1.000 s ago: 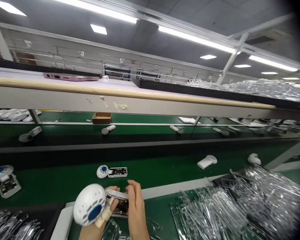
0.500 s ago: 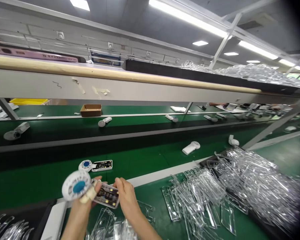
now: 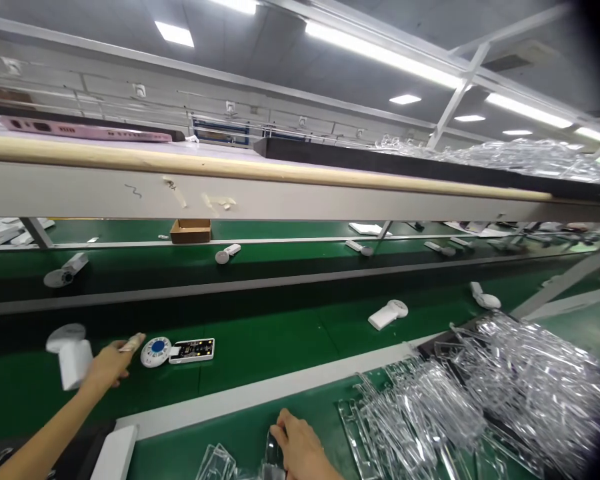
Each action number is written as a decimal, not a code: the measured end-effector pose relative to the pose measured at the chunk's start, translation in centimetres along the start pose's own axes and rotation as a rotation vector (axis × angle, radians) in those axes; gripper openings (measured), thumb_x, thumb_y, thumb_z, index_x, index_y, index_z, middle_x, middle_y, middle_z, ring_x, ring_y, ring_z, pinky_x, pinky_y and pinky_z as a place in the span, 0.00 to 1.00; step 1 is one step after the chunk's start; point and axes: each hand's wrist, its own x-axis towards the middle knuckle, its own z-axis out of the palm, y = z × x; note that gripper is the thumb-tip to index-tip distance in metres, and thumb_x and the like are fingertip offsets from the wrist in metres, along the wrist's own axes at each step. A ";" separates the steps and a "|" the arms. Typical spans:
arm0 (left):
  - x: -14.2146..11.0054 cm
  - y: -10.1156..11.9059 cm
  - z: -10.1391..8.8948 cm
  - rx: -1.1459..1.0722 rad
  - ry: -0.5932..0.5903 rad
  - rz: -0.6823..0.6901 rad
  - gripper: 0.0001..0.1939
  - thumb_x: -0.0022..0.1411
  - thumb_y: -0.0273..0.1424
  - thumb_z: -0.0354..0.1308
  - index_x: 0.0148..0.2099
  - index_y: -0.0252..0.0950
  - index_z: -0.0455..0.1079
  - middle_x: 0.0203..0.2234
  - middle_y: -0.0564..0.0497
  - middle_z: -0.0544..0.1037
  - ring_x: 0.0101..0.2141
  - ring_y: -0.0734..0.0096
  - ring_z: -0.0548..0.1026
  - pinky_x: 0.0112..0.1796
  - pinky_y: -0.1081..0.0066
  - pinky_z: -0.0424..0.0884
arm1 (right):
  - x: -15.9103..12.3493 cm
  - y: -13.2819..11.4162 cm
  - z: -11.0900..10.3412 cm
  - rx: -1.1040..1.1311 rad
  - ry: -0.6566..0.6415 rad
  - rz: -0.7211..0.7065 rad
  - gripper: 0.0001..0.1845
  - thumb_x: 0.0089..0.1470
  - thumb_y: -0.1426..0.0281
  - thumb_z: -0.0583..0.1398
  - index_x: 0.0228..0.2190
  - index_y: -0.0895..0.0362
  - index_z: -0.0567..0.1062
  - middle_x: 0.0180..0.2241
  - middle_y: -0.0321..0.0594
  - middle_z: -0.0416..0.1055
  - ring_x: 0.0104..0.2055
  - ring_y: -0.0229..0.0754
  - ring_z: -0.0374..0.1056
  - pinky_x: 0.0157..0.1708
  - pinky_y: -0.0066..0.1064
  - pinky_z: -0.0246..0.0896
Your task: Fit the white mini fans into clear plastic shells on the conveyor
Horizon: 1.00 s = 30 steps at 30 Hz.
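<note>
The right hand (image 3: 300,445) is low over the bench (image 3: 180,443), its thumb and fingertips drawn together beside a dark, glossy piece (image 3: 274,455); whether that grip is clamped on it I cannot tell. The left hand (image 3: 109,365) reaches across the pale rail (image 3: 260,395) along the bench's far edge, over the green belt (image 3: 290,350), its grip loose, fingers apart, with a wrapped fingertip (image 3: 133,342) just beside the open unit (image 3: 191,351). That unit lies near the belt's near edge, circuit board facing up, presumably so the board can be got at. Left of the hand, a blurred white unit (image 3: 76,365) shows its plain casing; contact is unclear. On the bench, a few loose clear parts (image 3: 217,463) lie left of the piece and a bigger heap (image 3: 420,417) right of the hand, probably placed so for a short reach. Farther right, a dark-edged tray holds a dense pile (image 3: 540,373), while a closed unit (image 3: 383,318) lies on the belt beyond the rail.
</note>
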 end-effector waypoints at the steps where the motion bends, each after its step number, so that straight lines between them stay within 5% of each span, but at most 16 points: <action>1: 0.0 -0.1 1.0 -0.046 -0.052 -0.051 0.35 0.42 0.50 0.60 0.45 0.27 0.62 0.34 0.31 0.72 0.37 0.30 0.74 0.29 0.48 0.72 | 0.1 -0.3 -0.1 -0.031 -0.001 0.010 0.08 0.56 0.68 0.54 0.29 0.56 0.72 0.17 0.36 0.69 0.20 0.43 0.69 0.27 0.31 0.61; 4: -0.1 -0.2 3.5 -0.202 -0.161 -0.153 0.31 0.45 0.48 0.59 0.44 0.29 0.61 0.31 0.38 0.73 0.30 0.49 0.78 0.26 0.61 0.75 | 0.1 -1.0 -0.6 -0.118 0.018 0.030 0.12 0.57 0.68 0.53 0.25 0.56 0.71 0.19 0.40 0.71 0.25 0.46 0.72 0.28 0.31 0.60; 7: -0.6 0.2 4.0 -0.341 -0.205 -0.122 0.26 0.51 0.44 0.56 0.46 0.30 0.59 0.34 0.41 0.73 0.32 0.61 0.78 0.32 0.68 0.76 | -0.3 -0.9 -1.2 -0.187 0.058 0.041 0.11 0.54 0.67 0.56 0.22 0.56 0.70 0.21 0.42 0.72 0.29 0.49 0.72 0.27 0.31 0.59; 10: -2.0 1.3 3.4 -0.354 -0.118 -0.009 0.32 0.49 0.44 0.60 0.50 0.31 0.57 0.38 0.41 0.72 0.37 0.59 0.75 0.32 0.68 0.74 | -0.9 0.2 -1.7 -0.240 0.094 0.050 0.05 0.47 0.76 0.59 0.23 0.56 0.69 0.24 0.43 0.73 0.32 0.51 0.72 0.28 0.31 0.57; 13: -4.7 3.2 3.1 -0.309 0.018 0.148 0.40 0.41 0.48 0.65 0.54 0.39 0.55 0.45 0.45 0.69 0.43 0.57 0.71 0.36 0.66 0.70 | -1.6 1.6 -2.0 -0.252 0.128 0.041 0.15 0.46 0.83 0.54 0.36 0.57 0.69 0.28 0.42 0.73 0.32 0.47 0.71 0.30 0.30 0.57; 16: -8.2 5.4 3.7 -0.326 0.062 0.264 0.41 0.41 0.51 0.63 0.56 0.42 0.55 0.46 0.48 0.69 0.44 0.58 0.70 0.40 0.65 0.67 | -2.2 1.8 -2.6 0.068 0.178 -0.111 0.20 0.54 0.76 0.51 0.49 0.55 0.62 0.30 0.40 0.70 0.31 0.42 0.68 0.32 0.30 0.59; 21: -13.8 8.7 5.4 -0.511 -0.122 0.212 0.38 0.41 0.53 0.61 0.50 0.36 0.61 0.39 0.47 0.72 0.37 0.60 0.71 0.34 0.67 0.66 | -3.3 -2.6 -2.5 0.536 0.079 -0.318 0.27 0.60 0.55 0.41 0.57 0.51 0.58 0.31 0.38 0.64 0.28 0.40 0.64 0.33 0.32 0.62; 26: -18.0 10.5 6.7 -0.568 -0.240 0.164 0.37 0.41 0.54 0.60 0.48 0.36 0.62 0.39 0.45 0.73 0.38 0.57 0.72 0.35 0.64 0.66 | -3.9 -7.4 -0.1 0.383 0.323 -0.329 0.28 0.52 0.56 0.54 0.55 0.44 0.61 0.41 0.41 0.67 0.37 0.47 0.67 0.36 0.34 0.62; 30: -20.1 10.8 6.6 -0.568 -0.282 0.176 0.39 0.42 0.56 0.59 0.49 0.36 0.60 0.43 0.42 0.71 0.42 0.53 0.71 0.38 0.61 0.67 | -3.9 -7.7 1.0 0.258 0.410 -0.342 0.28 0.52 0.59 0.56 0.55 0.40 0.61 0.38 0.40 0.66 0.35 0.48 0.68 0.32 0.34 0.63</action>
